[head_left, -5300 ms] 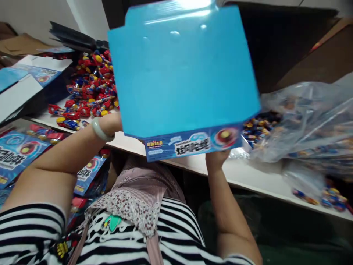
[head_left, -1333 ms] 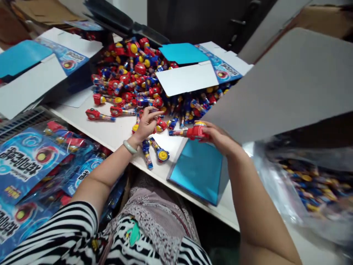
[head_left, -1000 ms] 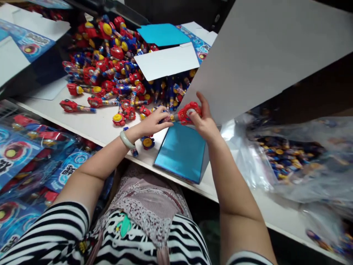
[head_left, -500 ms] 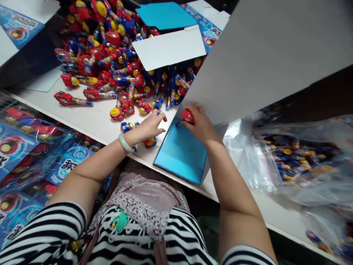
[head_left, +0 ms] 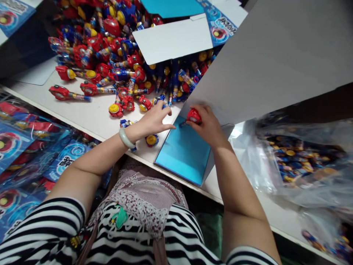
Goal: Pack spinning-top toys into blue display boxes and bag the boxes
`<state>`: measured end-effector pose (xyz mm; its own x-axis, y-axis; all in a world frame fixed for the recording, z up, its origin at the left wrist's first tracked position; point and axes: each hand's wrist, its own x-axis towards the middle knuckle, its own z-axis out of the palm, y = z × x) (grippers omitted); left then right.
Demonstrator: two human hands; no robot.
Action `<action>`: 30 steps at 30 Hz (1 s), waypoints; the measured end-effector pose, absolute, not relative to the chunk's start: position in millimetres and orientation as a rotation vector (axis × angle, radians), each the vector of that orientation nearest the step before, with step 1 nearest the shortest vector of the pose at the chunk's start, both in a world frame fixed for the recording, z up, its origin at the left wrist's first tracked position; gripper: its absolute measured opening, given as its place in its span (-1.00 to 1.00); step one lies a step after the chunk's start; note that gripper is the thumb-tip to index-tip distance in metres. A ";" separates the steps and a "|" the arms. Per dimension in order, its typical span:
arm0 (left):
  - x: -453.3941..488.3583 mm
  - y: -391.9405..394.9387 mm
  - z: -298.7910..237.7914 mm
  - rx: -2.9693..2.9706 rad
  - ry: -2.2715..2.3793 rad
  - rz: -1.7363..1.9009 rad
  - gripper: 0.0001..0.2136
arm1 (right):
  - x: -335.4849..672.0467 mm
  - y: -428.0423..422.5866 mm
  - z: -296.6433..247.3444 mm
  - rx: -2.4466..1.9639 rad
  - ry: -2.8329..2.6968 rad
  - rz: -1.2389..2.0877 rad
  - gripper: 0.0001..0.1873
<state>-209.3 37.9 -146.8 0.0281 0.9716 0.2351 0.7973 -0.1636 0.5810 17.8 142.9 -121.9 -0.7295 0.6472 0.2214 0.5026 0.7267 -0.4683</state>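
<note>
A blue display box (head_left: 183,154) stands at the white table's near edge, its big grey lid flap (head_left: 264,62) raised. My right hand (head_left: 207,124) is closed on a red toy (head_left: 193,116) at the box's far rim, under the flap. My left hand (head_left: 154,121) rests on the table beside the box's left corner, fingers stretched out over two blue toys (head_left: 151,140). A pale bangle (head_left: 125,139) sits on that wrist.
A big heap of red and blue toys (head_left: 110,44) covers the table's far side, partly under a white and blue flat carton (head_left: 173,36). Clear bags of toys (head_left: 298,158) lie at right. Packed blue boxes (head_left: 33,147) sit at lower left.
The blue box went from held up in both hands to standing on the table. My right hand brought the red toy down to the box's rim; the left let go and settled beside it.
</note>
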 end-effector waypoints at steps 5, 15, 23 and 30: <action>-188.6 44.7 -152.8 2.115 1.803 0.595 -0.68 | 19.7 150.6 -124.0 -0.790 -2.641 0.584 -0.41; -218.2 44.0 -148.7 1.747 1.725 1.252 -0.82 | 5.4 135.5 -139.0 -0.925 -2.692 0.391 -0.29; -199.7 32.4 -115.0 0.695 1.174 1.607 -0.65 | 4.5 72.9 -132.2 -0.184 -2.492 0.180 -0.45; -164.4 34.0 -124.7 0.592 0.931 1.397 -0.65 | 16.6 73.7 -116.2 -0.372 -2.057 0.651 -0.34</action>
